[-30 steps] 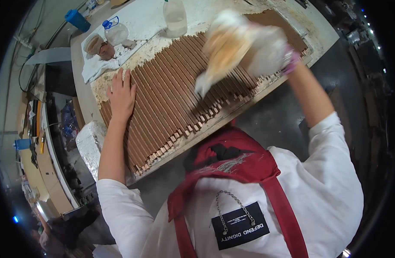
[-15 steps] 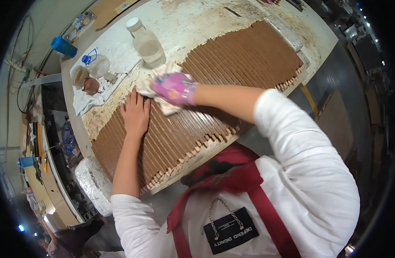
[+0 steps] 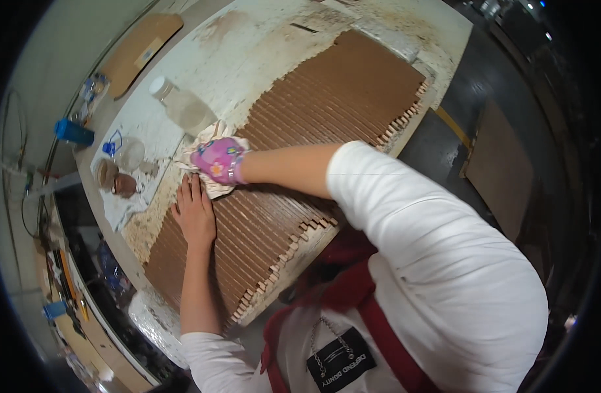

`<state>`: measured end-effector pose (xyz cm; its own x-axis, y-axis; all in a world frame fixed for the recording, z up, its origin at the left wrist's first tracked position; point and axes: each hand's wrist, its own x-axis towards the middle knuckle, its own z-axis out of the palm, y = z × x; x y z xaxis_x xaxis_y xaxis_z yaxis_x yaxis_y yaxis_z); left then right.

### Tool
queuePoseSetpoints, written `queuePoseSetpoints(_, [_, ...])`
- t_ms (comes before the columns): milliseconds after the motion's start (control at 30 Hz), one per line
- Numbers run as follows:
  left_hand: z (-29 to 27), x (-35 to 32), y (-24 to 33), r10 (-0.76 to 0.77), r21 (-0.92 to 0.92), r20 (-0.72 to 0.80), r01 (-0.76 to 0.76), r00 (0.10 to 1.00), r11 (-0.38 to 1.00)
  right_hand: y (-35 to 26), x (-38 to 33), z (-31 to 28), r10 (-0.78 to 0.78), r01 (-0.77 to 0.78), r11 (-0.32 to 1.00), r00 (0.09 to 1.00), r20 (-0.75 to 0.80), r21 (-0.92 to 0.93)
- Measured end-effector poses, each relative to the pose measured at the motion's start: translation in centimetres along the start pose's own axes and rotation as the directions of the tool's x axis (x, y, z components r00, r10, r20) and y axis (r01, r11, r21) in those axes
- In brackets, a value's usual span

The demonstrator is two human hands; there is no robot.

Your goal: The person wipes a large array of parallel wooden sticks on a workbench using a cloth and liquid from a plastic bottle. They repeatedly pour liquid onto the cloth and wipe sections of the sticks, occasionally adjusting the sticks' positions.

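Through the head camera I see the brown strips [image 3: 267, 213] lying side by side on the table [image 3: 248, 39], each with its long axis running from upper left to lower right, its pale end toward the person's body. The whole row stretches the other way, from lower left to upper right. My right hand [image 3: 215, 162], in a purple flowered glove, holds a bunched, pale cloth [image 3: 218, 189] down at the strips' far edge; the cloth spreads out beyond the glove above and below, its fingertips hidden from me. The strips lie below and to the right of that grip, under the right forearm. My bare left hand [image 3: 197, 223] rests flat on them, fingers loosely spread and pointing up at the cloth; I cannot tell whether they touch it.
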<state>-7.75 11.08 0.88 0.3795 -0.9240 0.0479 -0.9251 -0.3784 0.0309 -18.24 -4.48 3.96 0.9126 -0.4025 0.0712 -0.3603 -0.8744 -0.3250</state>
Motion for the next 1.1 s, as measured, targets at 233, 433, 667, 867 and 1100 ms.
queuePoseSetpoints(233, [-0.5,-1.0,-0.7,-0.008,-0.062,-0.047,0.005,0.999,0.998,-2.4,-13.5,-0.3,-0.250,0.236,0.961,0.964,0.091,0.143])
queuePoseSetpoints(433, [-0.5,-1.1,-0.8,0.048,0.109,-0.134,-0.034,0.990,0.993,1.2,-23.5,-10.1,-0.138,-0.645,0.472,0.619,0.773,0.600])
queuePoseSetpoints(667, [-3.8,0.5,14.0,0.717,-0.297,-0.235,-0.751,0.656,0.590,12.2,-24.2,-18.9,0.380,-0.118,0.444,0.923,-0.067,0.888])
queuePoseSetpoints(867, [-2.1,-0.1,22.4,0.761,-0.310,-0.012,-0.726,0.649,0.614,12.2,-16.5,-11.5,-0.143,0.145,0.989,0.979,0.144,-0.004])
queuePoseSetpoints(1100, [-3.4,0.9,24.1,0.777,-0.332,0.092,-0.716,0.623,0.614,16.9,-2.6,-6.1,0.084,-0.083,0.997,0.993,-0.082,0.009])
